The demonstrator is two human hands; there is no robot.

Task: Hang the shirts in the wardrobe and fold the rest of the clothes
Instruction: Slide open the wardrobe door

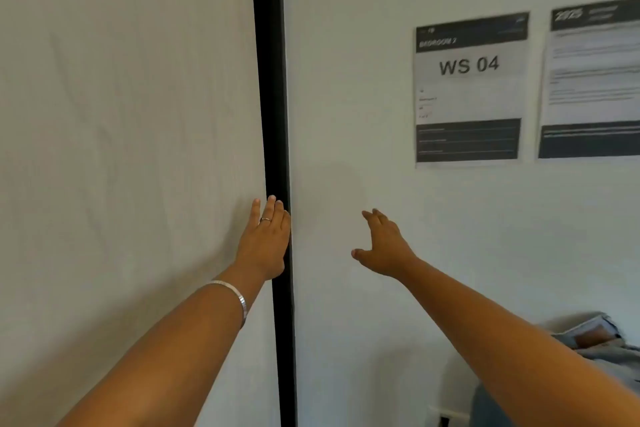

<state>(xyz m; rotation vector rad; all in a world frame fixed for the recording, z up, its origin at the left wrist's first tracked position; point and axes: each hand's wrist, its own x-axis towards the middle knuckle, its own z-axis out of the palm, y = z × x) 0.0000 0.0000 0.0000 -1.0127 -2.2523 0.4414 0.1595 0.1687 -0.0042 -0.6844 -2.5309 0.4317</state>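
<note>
The left hand (265, 243) lies flat with straight fingers on the wardrobe door (131, 114) at its black edge (275, 114). The right hand (384, 246) hovers spread, empty, near the wall (346, 80); jeans (606, 350) lie low right.

A white wall (346, 97) fills the right half of the view. Two printed sheets hang on it side by side: the left sheet (470, 88) reads "WS 04", and the right sheet (592, 80) is too blurred to read. A wall socket (445, 418) sits low down.
</note>
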